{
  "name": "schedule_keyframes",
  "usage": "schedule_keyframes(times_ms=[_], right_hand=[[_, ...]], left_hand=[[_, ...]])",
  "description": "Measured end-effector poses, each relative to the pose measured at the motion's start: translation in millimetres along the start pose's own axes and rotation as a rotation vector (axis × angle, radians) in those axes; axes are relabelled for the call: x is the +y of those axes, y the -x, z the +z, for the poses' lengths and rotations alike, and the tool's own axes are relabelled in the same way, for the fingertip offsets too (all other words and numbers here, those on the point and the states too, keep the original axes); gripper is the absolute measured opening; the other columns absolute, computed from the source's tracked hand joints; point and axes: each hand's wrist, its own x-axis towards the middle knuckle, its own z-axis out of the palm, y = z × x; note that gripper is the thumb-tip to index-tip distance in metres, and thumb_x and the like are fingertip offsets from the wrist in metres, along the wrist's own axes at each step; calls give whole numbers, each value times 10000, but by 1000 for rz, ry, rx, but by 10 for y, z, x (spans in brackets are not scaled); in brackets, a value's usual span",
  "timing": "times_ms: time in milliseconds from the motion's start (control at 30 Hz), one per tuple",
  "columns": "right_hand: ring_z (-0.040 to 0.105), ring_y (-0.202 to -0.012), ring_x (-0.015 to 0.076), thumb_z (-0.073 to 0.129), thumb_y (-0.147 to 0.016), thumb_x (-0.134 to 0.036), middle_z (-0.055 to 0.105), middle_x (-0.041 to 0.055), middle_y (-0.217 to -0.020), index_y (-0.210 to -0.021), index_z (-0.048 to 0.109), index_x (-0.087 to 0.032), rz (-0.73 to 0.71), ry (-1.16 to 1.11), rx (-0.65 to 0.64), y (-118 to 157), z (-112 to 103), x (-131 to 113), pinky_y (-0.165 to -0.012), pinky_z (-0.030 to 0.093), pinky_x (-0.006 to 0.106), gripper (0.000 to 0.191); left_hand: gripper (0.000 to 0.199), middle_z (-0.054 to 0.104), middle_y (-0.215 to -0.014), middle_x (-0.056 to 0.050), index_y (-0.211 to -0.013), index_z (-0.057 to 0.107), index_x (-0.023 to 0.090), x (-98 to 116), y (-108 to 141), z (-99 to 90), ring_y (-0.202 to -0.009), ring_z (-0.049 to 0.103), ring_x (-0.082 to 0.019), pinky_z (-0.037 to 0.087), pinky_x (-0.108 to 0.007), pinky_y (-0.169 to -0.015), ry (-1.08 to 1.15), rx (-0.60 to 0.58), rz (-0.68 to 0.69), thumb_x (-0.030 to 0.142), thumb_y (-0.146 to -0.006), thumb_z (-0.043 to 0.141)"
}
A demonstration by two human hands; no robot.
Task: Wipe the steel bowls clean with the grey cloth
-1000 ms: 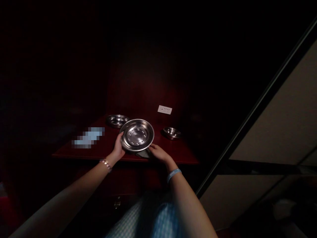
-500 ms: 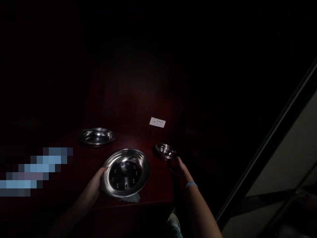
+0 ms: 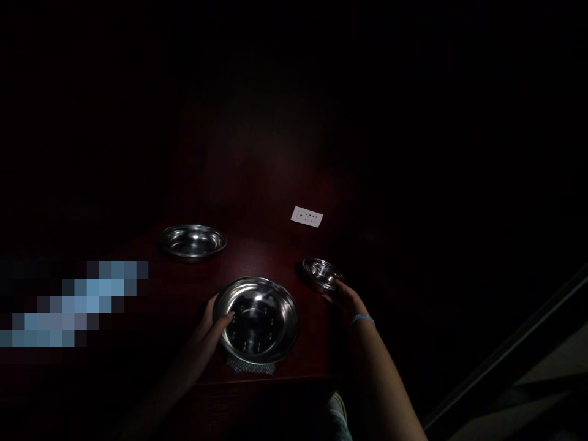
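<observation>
Stainless steel makes the wide bowl point(image 3: 257, 318), near the front edge of the worktop point(image 3: 312, 349), look stiff, light and slippery; best held by its rim, where the left hand point(image 3: 210, 332) grips, clamped. The right hand point(image 3: 349, 298) pinches the small bowl point(image 3: 319, 274) near the right edge.

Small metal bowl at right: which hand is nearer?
Right. The right hand is at the near rim of the small metal bowl; the left hand grips the front bowl, farther left.

White socket plate point(image 3: 307, 217) on reddish wall point(image 3: 257, 190)
Above the back edge of the bench point(image 3: 310, 343); bluish pixelated patch point(image 3: 98, 288) toward its left.
</observation>
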Motion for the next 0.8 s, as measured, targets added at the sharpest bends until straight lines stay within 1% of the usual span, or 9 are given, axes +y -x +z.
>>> schedule_keyframes(times_ms=[100, 167, 233, 333, 433, 567, 667, 733, 800], right_hand=[[638, -564, 127, 601, -907, -253, 665, 35, -742, -1118, 552, -152, -20, 65, 57, 59, 40, -46, -508, 569, 215, 239], [619, -528, 116, 599, -906, -237, 641, 16, -693, -1078, 559, -154, -17, 93, 65, 82, 79, -58, -481, 552, 198, 195], [603, -504, 110, 604, -900, -224, 623, 9, -659, -1018, 570, -149, -1, 112, 62, 88, 109, -52, -465, 531, 184, 144], [582, -485, 103, 616, -877, -180, 607, 14, -619, -907, 580, -136, 21, 145, 43, 88, 108, -26, -465, 509, 173, 64], [550, -466, 84, 627, -846, -137, 585, -6, -585, -831, 578, -143, 3, 172, 41, 112, 67, 1, -465, 472, 152, 52], [501, -444, 62, 629, -831, -151, 563, -34, -566, -796, 576, -156, -55, 201, 64, 172, 20, 51, -436, 399, 135, 64], [476, -436, 64, 593, -856, -173, 544, -40, -545, -791, 567, -158, -80, 219, 75, 214, 17, 98, -411, 350, 142, 71], [445, -422, 62, 559, -875, -172, 510, -51, -521, -785, 550, -167, -89, 226, 56, 254, 19, 106, -397, 316, 146, 91], [421, -416, 62, 534, -887, -177, 484, -58, -510, -781, 536, -181, -94, 231, -4, 326, 16, 73, -390, 297, 152, 107]], left_hand=[[618, 587, -1321, -93, -1364, 470, 219, 35, -29, -16, -1307, 493, -301, 368, -430, -1125, 24, 20, 77, 328, -772, 610], [647, 548, -1361, -95, -1385, 443, 220, 46, -35, -19, -1325, 472, -291, 351, -421, -1139, 48, 18, 109, 317, -770, 618], [666, 524, -1382, -108, -1407, 410, 218, 41, -23, -13, -1322, 475, -290, 347, -428, -1139, 61, 6, 103, 320, -782, 614], [681, 500, -1399, -131, -1445, 333, 210, 13, 2, 9, -1297, 502, -286, 361, -441, -1125, 74, -6, 51, 319, -817, 575], [687, 486, -1411, -145, -1465, 274, 197, -17, 12, 28, -1300, 499, -281, 358, -445, -1126, 89, -20, 32, 312, -841, 539], [651, 454, -1450, -138, -1448, 316, 197, -13, 10, 15, -1351, 446, -276, 337, -415, -1142, 38, -18, 51, 328, -849, 535], [625, 482, -1440, -119, -1426, 369, 202, 27, 17, -11, -1372, 422, -267, 322, -398, -1152, -7, -21, 63, 326, -841, 550], [618, 508, -1427, -111, -1418, 391, 206, 60, 29, -22, -1368, 430, -266, 320, -400, -1154, -21, -22, 54, 324, -835, 557], [610, 522, -1425, -109, -1412, 410, 205, 89, 42, -26, -1358, 446, -269, 330, -400, -1148, -21, -29, 33, 336, -834, 555]])
